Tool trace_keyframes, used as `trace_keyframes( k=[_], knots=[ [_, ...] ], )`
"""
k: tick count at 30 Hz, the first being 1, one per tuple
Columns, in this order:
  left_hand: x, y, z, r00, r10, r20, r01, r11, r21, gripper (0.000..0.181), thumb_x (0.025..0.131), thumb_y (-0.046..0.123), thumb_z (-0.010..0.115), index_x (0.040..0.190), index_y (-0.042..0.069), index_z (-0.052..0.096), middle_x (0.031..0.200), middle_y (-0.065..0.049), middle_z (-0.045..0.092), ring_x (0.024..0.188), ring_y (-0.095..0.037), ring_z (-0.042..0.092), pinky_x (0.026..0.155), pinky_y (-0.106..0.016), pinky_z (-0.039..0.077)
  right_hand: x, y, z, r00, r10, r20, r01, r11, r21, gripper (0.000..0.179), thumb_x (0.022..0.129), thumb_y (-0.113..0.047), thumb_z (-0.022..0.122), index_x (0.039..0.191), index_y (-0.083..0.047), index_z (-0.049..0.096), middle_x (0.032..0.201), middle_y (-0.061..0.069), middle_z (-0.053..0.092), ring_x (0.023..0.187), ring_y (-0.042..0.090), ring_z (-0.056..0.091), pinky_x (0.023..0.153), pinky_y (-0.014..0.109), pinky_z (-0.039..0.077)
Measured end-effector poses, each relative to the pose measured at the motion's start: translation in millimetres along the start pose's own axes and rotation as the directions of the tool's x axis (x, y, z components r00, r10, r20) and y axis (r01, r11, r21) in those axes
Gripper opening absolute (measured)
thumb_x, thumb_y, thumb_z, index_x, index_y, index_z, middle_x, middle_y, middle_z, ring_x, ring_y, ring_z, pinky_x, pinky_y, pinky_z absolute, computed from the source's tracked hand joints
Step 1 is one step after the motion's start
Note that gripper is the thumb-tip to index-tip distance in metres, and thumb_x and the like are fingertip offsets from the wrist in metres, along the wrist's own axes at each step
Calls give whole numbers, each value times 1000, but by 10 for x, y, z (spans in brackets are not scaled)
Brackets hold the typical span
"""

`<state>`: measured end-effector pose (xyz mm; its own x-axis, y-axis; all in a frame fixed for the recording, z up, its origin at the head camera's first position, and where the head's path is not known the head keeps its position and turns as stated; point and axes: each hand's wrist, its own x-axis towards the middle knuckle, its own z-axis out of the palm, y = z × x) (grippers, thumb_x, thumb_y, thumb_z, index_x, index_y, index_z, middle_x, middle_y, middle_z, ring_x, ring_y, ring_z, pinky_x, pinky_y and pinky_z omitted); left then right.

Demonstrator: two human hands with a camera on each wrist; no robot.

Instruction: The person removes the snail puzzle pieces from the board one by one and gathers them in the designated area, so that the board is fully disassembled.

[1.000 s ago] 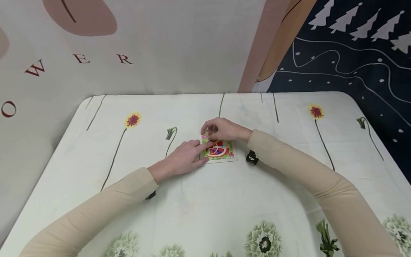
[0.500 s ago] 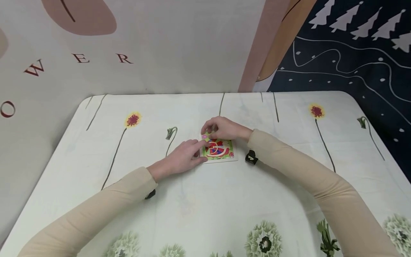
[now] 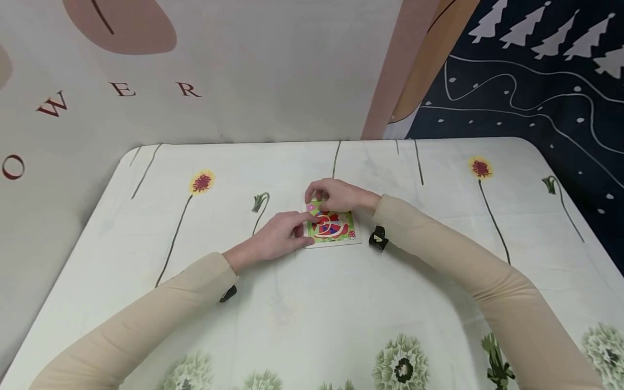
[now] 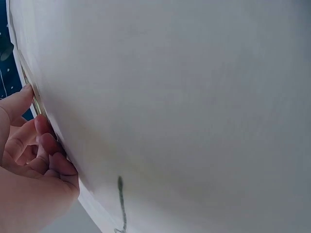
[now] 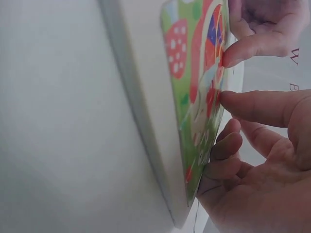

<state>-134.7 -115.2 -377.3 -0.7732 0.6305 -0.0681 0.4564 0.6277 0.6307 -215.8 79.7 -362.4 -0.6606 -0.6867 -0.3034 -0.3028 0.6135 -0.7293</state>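
Note:
A small square puzzle board (image 3: pixel 333 228) with a pale border lies on the table, its bright picture red, green and blue with a white-spotted red shape in one corner. At its left side is my left hand (image 3: pixel 278 235), the index finger stretched onto the picture and the thumb at the near left corner. My right hand (image 3: pixel 341 195) reaches over the far edge, thumb on the picture and fingers curled at the far left corner. The right wrist view shows the right thumb (image 5: pixel 243 106) pressed to the picture; the left wrist view catches only the board's edge (image 4: pixel 37 104).
A white cloth (image 3: pixel 292 303) printed with flowers and stems covers the table. Behind it stands a pale printed backdrop (image 3: pixel 273 65), with a dark tree-patterned one (image 3: pixel 517 97) at the right. Dark wrist cameras sit under both sleeves.
My left index finger has drawn back a little to the left over the picture, showing more of it. My right hand stays almost where it was, its wrist slightly further left.

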Motion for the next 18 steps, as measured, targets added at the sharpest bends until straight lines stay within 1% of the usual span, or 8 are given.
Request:
trace_keyframes(
  k=[4, 11, 13, 18],
  knots=[
    [4, -5, 1, 1000, -1, 1, 1, 1000, -6, 42, 89, 15, 74, 129, 5, 63, 75, 0, 59, 68, -9, 49, 66, -23, 40, 1, -9, -4, 1000, -4, 17, 4, 1000, 18, 30, 90, 7, 54, 115, -7, 61, 103, 10, 54, 87, 21, 47, 79, 31, 39],
    [7, -15, 4, 1000, -7, -1, 7, 1000, -8, 43, 89, 15, 75, 129, 5, 63, 75, 0, 59, 68, -9, 49, 66, -23, 40, -27, -19, 2, 1000, -14, 22, 13, 999, 42, 32, 89, 9, 54, 117, -6, 58, 124, 16, 56, 100, 25, 48, 92, 35, 39],
    [9, -18, 6, 1000, -12, 1, 12, 1000, -11, 43, 89, 15, 75, 128, 5, 63, 74, 0, 59, 68, -9, 49, 65, -23, 40, -40, -17, 6, 1000, -19, 18, 18, 998, 54, 32, 89, 9, 54, 117, -6, 57, 123, 15, 56, 99, 25, 47, 91, 35, 39],
    [16, -28, 14, 1000, -16, 3, 16, 1000, -13, 43, 89, 15, 75, 129, 5, 63, 74, 0, 59, 68, -9, 49, 65, -23, 40, -71, 0, 26, 1000, -28, -13, 30, 996, 88, 32, 90, 7, 54, 119, -5, 58, 116, 12, 56, 91, 22, 46, 86, 31, 38]
  ],
)
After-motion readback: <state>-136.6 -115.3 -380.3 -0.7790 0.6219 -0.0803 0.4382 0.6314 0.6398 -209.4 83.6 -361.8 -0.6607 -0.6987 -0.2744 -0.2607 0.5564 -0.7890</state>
